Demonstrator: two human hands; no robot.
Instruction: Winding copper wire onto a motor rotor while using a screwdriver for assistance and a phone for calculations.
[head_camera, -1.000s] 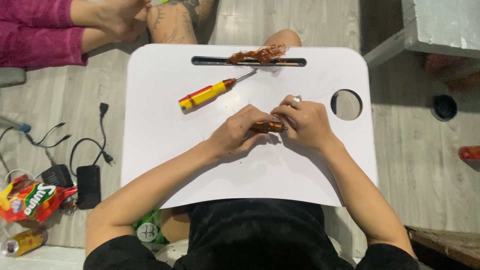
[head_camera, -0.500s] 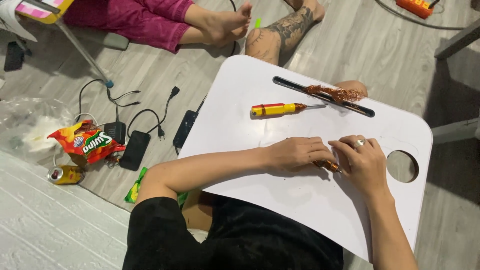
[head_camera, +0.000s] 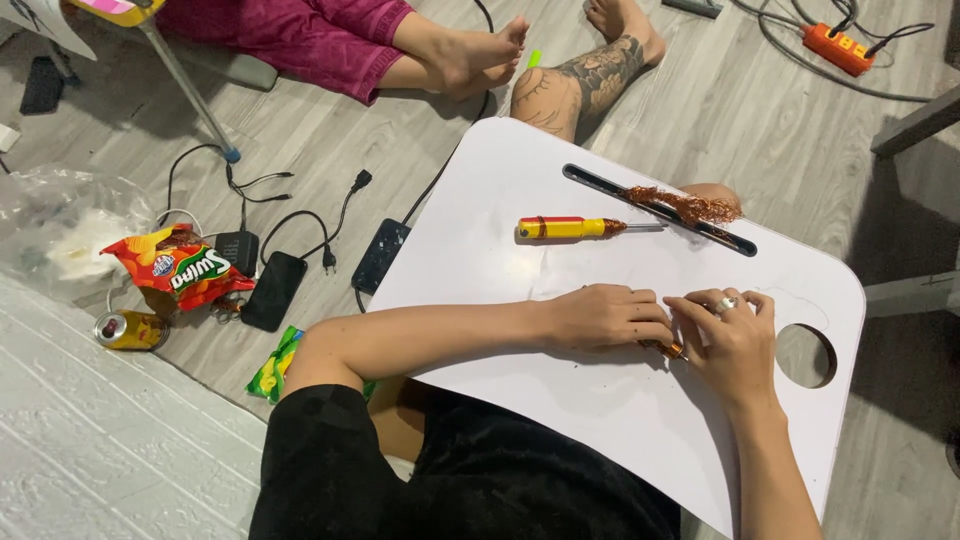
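Note:
My left hand and my right hand meet over a white lap table. Both pinch a small copper-coloured piece, mostly hidden under the fingers. My right hand wears a ring. A screwdriver with a yellow and red handle lies on the table beyond my hands. A tangle of thin copper wire rests across a black slot near the table's far edge.
The table has a round hole at its right. On the wood floor to the left lie a red snack bag, a can, a black phone, chargers and cables. Another person's bare legs rest beyond the table. An orange power strip sits far right.
The view has swung left and tilted, so the table now sits at an angle with more floor showing. My hands stay together on the small copper piece.

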